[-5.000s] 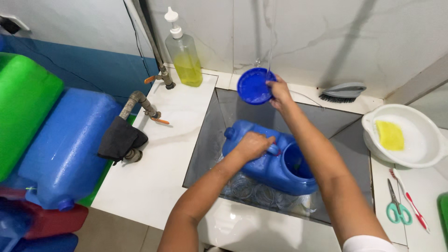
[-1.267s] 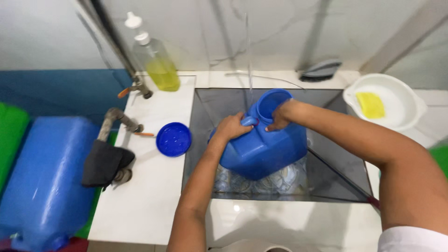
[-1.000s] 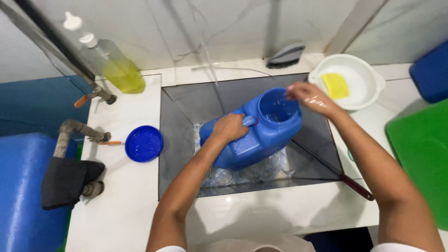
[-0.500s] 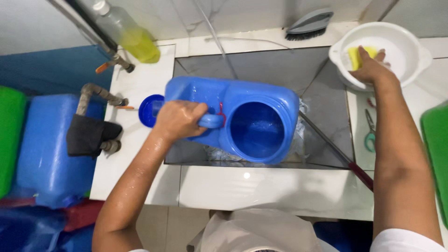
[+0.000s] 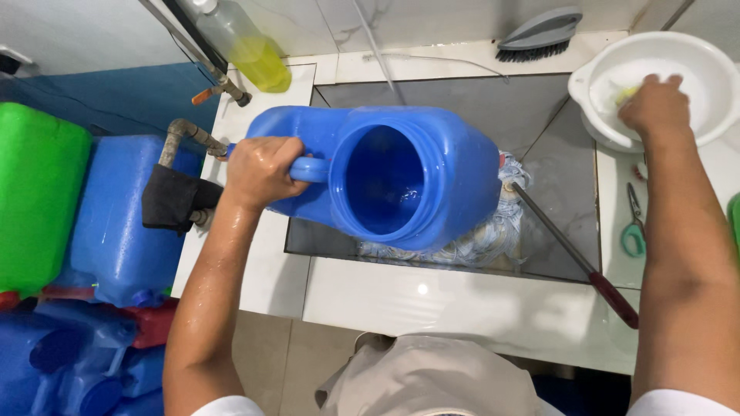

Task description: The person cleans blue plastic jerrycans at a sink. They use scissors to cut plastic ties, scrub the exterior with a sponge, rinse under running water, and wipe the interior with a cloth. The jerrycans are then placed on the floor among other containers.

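A large blue plastic jug (image 5: 455,169) with a wide open mouth is lifted over the grey tiled sink basin (image 5: 462,100), its opening facing up at me. My left hand (image 5: 258,173) is closed round the jug's handle. Over at the right, my right hand (image 5: 655,104) reaches into a white bowl (image 5: 601,77) and closes on a yellow sponge (image 5: 626,94), mostly hidden under the fingers.
A mop (image 5: 563,246) lies in the basin under the jug. A bottle of yellow liquid (image 5: 247,46) and a grey brush (image 5: 539,35) stand at the back. Green-handled scissors (image 5: 634,231) lie on the right counter. Blue (image 5: 116,231) and green (image 5: 38,192) containers stand at the left by pipes.
The jug has risen closer to me and now hides the blue lid on the counter. My right hand has settled deeper into the white bowl over the sponge.
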The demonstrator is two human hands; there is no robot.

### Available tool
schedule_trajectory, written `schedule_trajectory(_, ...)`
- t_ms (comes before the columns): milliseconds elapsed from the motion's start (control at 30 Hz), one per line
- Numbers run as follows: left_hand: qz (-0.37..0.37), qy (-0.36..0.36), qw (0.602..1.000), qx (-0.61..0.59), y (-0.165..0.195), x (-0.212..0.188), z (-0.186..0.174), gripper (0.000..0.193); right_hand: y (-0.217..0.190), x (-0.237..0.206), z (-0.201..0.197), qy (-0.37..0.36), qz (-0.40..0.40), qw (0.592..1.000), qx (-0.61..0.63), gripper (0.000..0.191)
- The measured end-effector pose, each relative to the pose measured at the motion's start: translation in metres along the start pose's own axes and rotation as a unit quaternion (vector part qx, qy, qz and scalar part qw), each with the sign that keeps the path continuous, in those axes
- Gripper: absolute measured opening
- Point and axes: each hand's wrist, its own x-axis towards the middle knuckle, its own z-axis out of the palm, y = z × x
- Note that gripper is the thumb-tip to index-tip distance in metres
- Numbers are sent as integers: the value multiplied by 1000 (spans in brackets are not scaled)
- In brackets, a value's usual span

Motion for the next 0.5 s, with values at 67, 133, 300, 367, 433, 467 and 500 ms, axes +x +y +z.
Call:
schedule_trajectory(67,-18,-13,1000,-14,3,-2,15,24,5,-1,-6,39,4,994,102,42)
schedule_trajectory(133,-39,-36,998,-26,9,2,40,27,8,-2,-16,155,-86,983,51,27)
schedule_trajectory(300,-195,-177,960,-95,54,29,130,33,-18,-17,-53,223,-181,943,166,25)
schedule_trajectory(367,-219,-198,948,-118,76,41,163,32,-42,-37,-65,196,-252,931,174,29)
schedule_trajectory(433,-223,-180,949,-133,95,51,189,27,-74,-72,-56,163,-303,919,193,48)
schedule_trajectory(467,-212,-174,952,-137,103,55,198,24,-92,-89,-46,16,-216,959,183,45)
schedule_trajectory(500,-203,-171,954,-140,110,56,206,20,-107,-108,-33,37,-287,947,138,37)
